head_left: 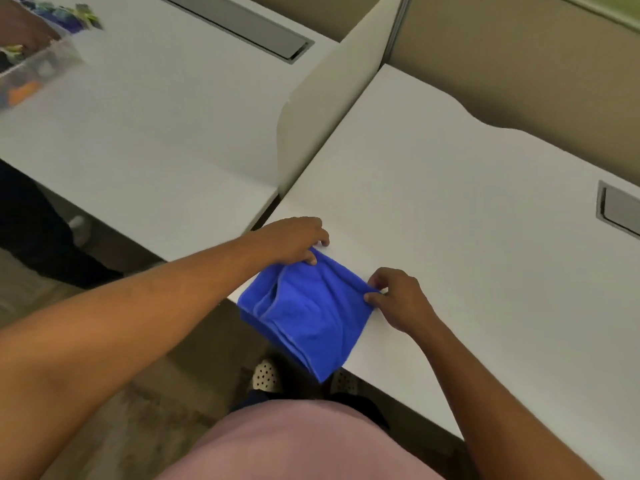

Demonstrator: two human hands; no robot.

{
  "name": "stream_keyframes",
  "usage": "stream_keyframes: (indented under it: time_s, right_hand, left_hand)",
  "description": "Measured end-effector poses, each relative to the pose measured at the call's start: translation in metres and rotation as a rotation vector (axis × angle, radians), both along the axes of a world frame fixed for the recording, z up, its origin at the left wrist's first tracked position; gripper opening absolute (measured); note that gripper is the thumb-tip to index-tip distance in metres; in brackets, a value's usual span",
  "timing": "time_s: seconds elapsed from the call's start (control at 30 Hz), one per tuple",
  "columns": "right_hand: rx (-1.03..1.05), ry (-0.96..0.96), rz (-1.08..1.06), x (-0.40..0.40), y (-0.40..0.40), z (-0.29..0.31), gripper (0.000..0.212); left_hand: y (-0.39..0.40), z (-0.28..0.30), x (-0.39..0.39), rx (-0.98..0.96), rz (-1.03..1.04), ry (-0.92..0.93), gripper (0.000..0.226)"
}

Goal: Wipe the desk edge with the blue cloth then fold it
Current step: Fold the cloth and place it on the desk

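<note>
The blue cloth (306, 311) lies folded over in layers on the near edge of the white desk (450, 209), with its lower corner hanging past the edge. My left hand (294, 239) pinches the cloth's far left corner against the desk. My right hand (398, 299) pinches the far right corner between thumb and fingers. Both hands hold the top fold flat; the cloth is wrinkled in the middle.
A beige divider panel (329, 109) separates this desk from a second white desk (138, 133) on the left. On that desk stands a clear box of small items (31, 71), with another person's hand (24, 29) at it. Cable hatches (620, 211) are set into both desks.
</note>
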State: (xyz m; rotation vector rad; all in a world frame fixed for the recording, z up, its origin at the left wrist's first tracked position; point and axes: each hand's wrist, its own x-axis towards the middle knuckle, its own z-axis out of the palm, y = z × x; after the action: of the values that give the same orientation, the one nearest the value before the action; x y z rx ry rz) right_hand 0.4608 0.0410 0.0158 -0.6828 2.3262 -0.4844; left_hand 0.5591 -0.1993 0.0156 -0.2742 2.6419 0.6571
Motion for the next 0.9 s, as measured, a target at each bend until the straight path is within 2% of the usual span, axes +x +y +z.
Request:
stream_keyframes:
  time_s: [0.1, 0.2, 0.37, 0.43, 0.57, 0.7, 0.9]
  right_hand:
    - [-0.042, -0.031, -0.109, 0.001, 0.002, 0.0, 0.018]
    - [-0.071, -0.08, -0.159, 0.002, 0.004, 0.003, 0.026]
    - [-0.023, -0.054, -0.041, -0.004, -0.003, 0.033, 0.01]
    - [-0.052, 0.023, -0.02, -0.013, -0.002, 0.061, 0.01]
    - [-0.221, 0.272, -0.024, -0.035, 0.005, 0.123, 0.011]
    - [-0.176, 0.321, 0.024, -0.049, -0.001, 0.134, 0.015]
    - [-0.325, 0.509, -0.089, -0.078, -0.015, 0.152, 0.013]
  left_hand:
    - [-0.002, -0.008, -0.011, -0.121, -0.108, 0.031, 0.035]
    - [-0.006, -0.006, -0.02, -0.145, -0.126, -0.068, 0.018]
    - [-0.014, 0.026, -0.026, -0.048, -0.132, -0.115, 0.018]
    - [-0.02, 0.052, -0.027, 0.011, -0.095, -0.02, 0.013]
    - [-0.036, 0.101, -0.025, 0.065, 0.023, 0.312, 0.01]
    - [-0.028, 0.111, -0.03, 0.025, 0.007, 0.351, 0.012]
    - [-0.027, 0.126, -0.053, -0.06, 0.124, 0.553, 0.021]
